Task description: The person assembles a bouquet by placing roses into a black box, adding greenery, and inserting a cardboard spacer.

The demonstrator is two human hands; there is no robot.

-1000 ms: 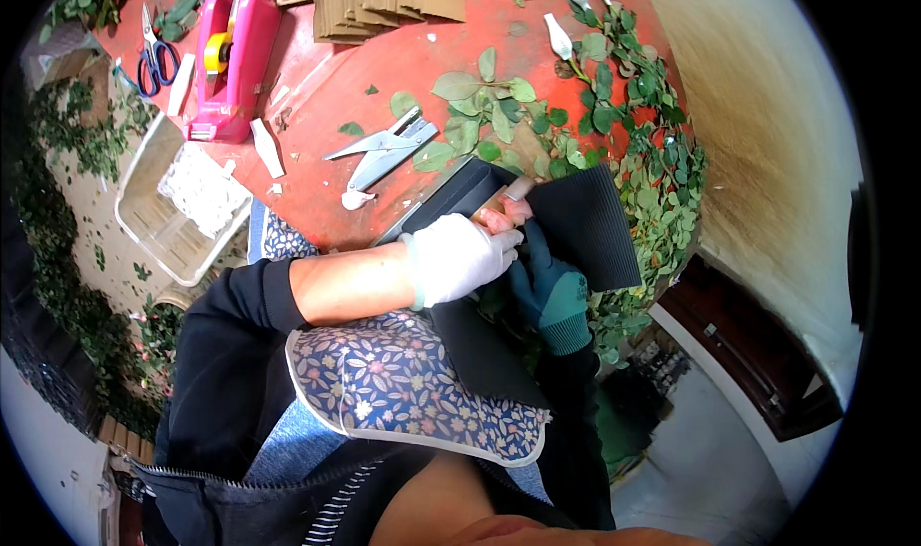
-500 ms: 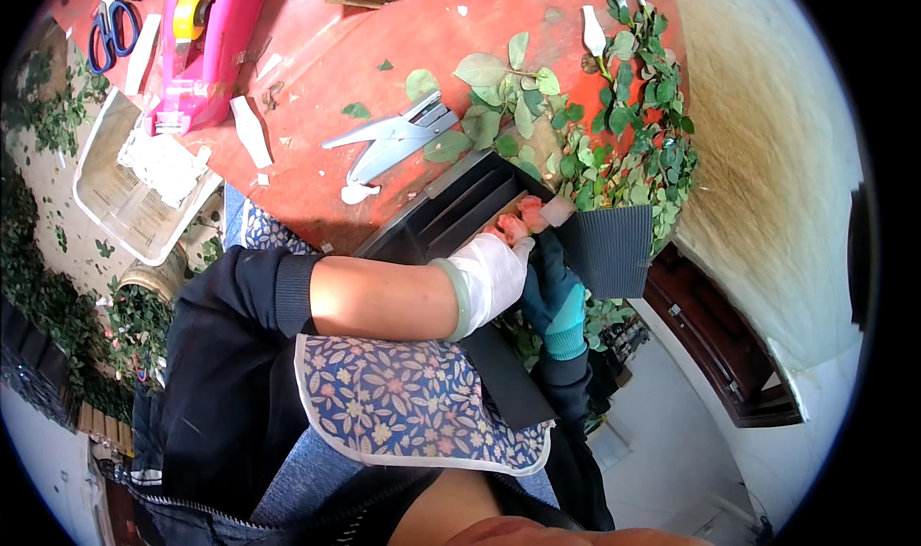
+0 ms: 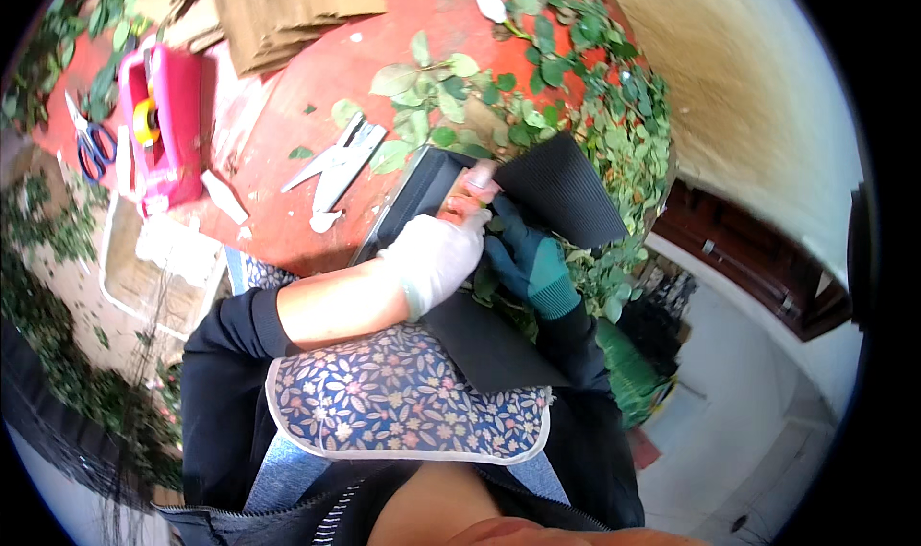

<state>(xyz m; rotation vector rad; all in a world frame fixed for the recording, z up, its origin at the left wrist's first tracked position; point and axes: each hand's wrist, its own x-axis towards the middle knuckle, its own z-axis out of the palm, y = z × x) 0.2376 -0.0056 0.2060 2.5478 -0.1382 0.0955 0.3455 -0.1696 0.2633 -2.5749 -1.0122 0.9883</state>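
Observation:
My left hand, in a white glove, is closed at the pink roses, its fingertips pressed to the blooms. The roses lie along the edge of a black open box at the table's near edge. Close on their right, my right hand in a dark teal glove has its fingers curled by the blooms and some leaves; what they grip is hidden. A black corrugated sheet stands tilted beyond that hand. Another black panel slants over my floral apron.
A silver stapler lies on the red table, left of the box. Farther left are a pink tape dispenser, scissors and a pale basket. Stacked cardboard sits behind. Leafy stems cover the right side.
The whole view has shifted, so the table's things sit farther left. The corrugated sheet is tilted more. Both hands stay at the roses, and the left one now covers more of the box.

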